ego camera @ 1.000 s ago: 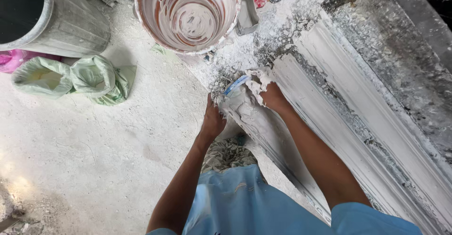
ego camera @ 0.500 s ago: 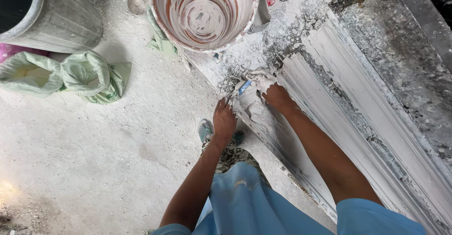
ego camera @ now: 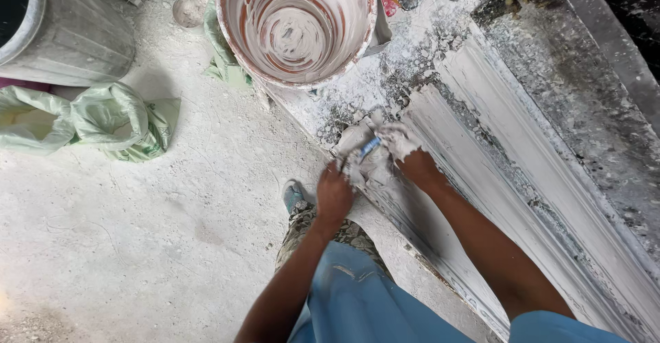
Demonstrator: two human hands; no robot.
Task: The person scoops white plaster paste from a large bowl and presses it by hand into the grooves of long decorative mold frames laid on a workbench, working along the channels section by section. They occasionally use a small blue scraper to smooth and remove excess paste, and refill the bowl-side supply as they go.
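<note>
A long plaster cornice moulding (ego camera: 522, 178) was laid on a spattered workbench (ego camera: 584, 89), running diagonally from the upper middle of the view to the lower right corner, its ridges coated in white. Both forearms were stretched forward from blue sleeves toward the near end of the moulding. The right hand (ego camera: 416, 166) was pressed palm-down on the moulding's end, fingers buried in a lump of wet plaster (ego camera: 375, 152), so how far it was spread could not be told. The left hand (ego camera: 335, 193) was curled shut at the bench edge, just beside the right, and a small blue-handled tool (ego camera: 368, 148) appeared to be gripped in it, its tip sunk in the same lump; the grip itself was partly masked by plaster. Above the hands, a large bucket (ego camera: 297, 75) smeared inside with white and reddish rings was seen at the bench's corner, well apart from them. At the far left a grey ribbed bin (ego camera: 75, 40) was stood on the dusty floor (ego camera: 137, 233), with crumpled pale green sacks (ego camera: 110, 119) lying beside it. Below the left hand, a patterned trouser leg (ego camera: 309, 227) and a shoe (ego camera: 293, 194) were visible on the floor.
</note>
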